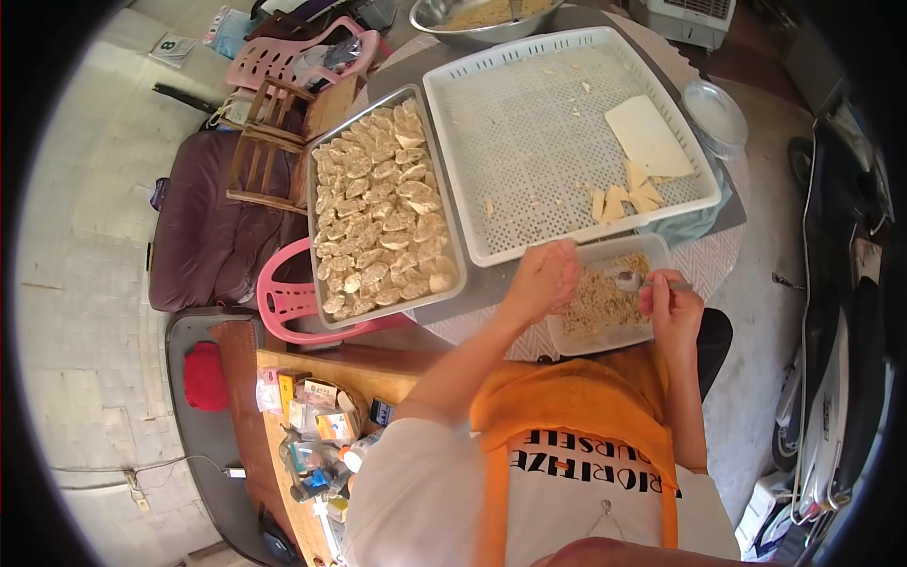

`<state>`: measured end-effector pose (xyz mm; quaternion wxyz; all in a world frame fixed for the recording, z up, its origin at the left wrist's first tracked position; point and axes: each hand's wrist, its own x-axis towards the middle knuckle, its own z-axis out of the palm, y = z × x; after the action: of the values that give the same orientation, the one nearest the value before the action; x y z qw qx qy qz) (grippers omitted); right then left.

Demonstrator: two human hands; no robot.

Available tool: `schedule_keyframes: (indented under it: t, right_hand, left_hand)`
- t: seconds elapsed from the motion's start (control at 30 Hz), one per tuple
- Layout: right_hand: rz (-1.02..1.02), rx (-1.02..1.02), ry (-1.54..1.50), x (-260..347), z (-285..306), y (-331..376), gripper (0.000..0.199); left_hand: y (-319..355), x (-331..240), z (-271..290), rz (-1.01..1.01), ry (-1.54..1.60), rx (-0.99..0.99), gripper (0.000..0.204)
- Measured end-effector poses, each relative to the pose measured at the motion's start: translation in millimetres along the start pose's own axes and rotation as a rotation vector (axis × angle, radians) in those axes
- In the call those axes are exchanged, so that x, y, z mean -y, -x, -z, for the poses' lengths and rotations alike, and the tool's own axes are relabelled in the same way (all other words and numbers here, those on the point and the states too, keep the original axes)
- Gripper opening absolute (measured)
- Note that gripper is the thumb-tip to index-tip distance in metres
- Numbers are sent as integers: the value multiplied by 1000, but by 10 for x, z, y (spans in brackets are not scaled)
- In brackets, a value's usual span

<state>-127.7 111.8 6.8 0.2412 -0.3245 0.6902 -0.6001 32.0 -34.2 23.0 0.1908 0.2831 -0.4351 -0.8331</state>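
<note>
My right hand [673, 307] grips a metal spoon [627, 281] by its handle, the spoon's bowl over the crumbly brownish filling [600, 304]. That filling lies in a translucent rectangular container [619, 248] close in front of me. My left hand [548, 276] is closed at the container's left side, by the near edge of a white perforated tray [520, 123]; anything inside its fingers is hidden. A stack of pale dough sheets [652, 137] and several small cut dough pieces [619, 201] lie on the tray's right side. Left of it, a metal tray [460, 265] holds rows of filled dumplings [378, 208].
At the table's far edge stands a metal bowl [487, 36] of mixture. A round bowl [715, 115] sits right of the white tray, above a bluish cloth [694, 219]. Pink chairs [283, 293] and a wooden chair [269, 151] stand left; small boxes crowd a wooden table [406, 373].
</note>
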Motion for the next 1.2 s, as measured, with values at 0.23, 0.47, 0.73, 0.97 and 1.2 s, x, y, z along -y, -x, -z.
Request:
schedule_keyframes:
  t: [0.23, 0.47, 0.73, 0.97, 1.2]
  right_hand:
    - [200, 78, 356, -4, -70, -43, 14]
    - [221, 50, 350, -44, -130, -97, 9]
    - [240, 42, 371, -102, -129, -60, 8]
    - [225, 62, 410, -122, -109, -2, 10]
    - [186, 62, 457, -69, -146, -73, 12]
  left_hand:
    - [-106, -390, 452, -148, -284, -255, 39]
    - [-206, -363, 439, -71, 149, -90, 42]
    - [-219, -284, 585, -131, -48, -46, 29]
    - [-468, -767, 1444, -200, -216, -327, 22]
    - [-803, -1537, 2961, -446, -721, -686, 50]
